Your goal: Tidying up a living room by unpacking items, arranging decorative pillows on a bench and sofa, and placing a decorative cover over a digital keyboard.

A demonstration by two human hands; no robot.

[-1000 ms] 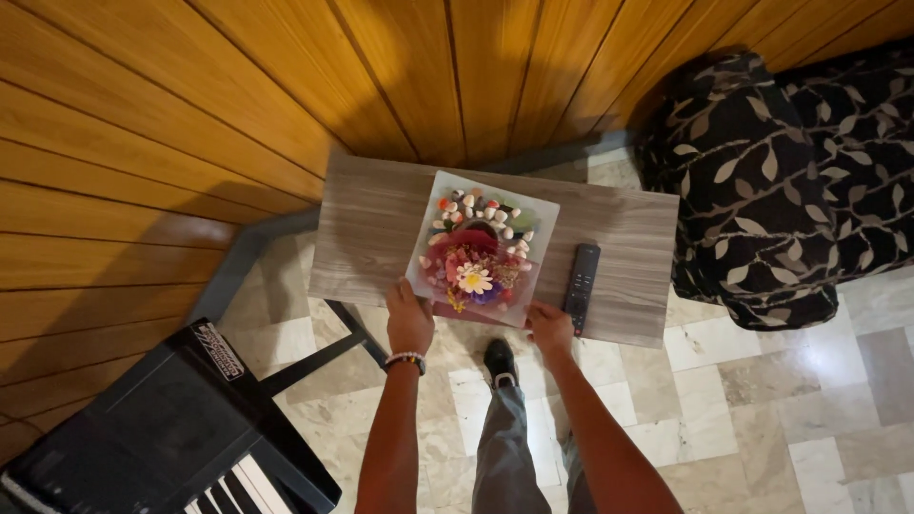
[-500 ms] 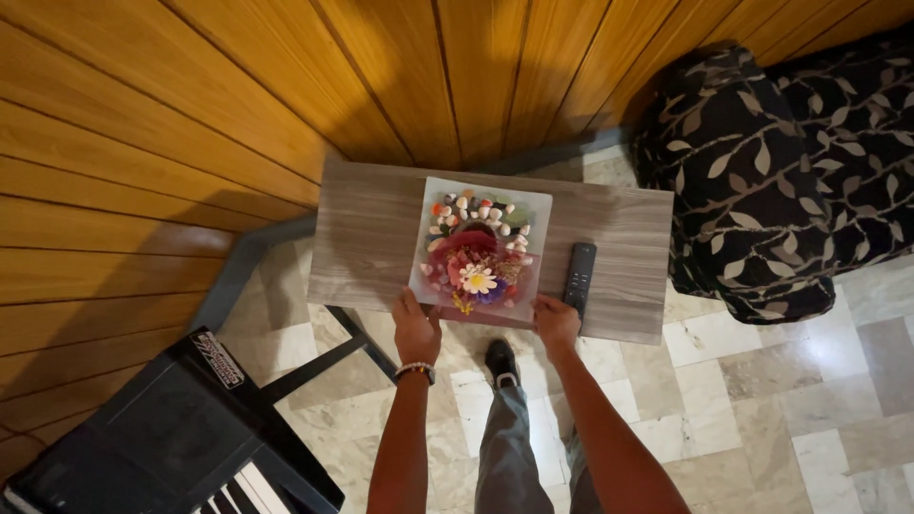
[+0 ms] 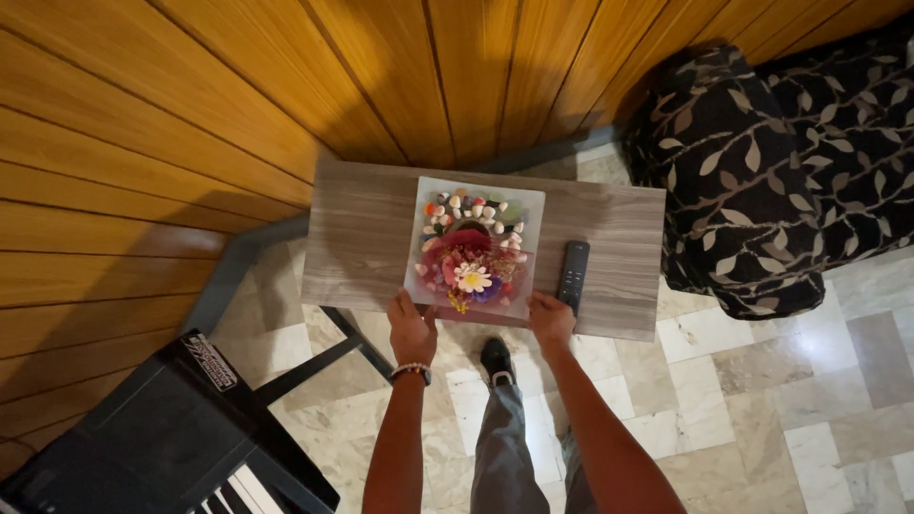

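Both hands gripping the near edge of a square clear flower box (image 3: 474, 249) flat on the wood-grain bench (image 3: 362, 238): left hand (image 3: 411, 328) at its near left corner, right hand (image 3: 551, 319) at its near right corner. Black remote control (image 3: 573, 275) just beside the box's right edge, close to the right hand. Leaf-patterned dark armchair (image 3: 762, 162) right of the bench, black keyboard (image 3: 162, 438) on the near left, wood-panelled wall (image 3: 190, 114) behind, tiled floor (image 3: 781, 400) below.
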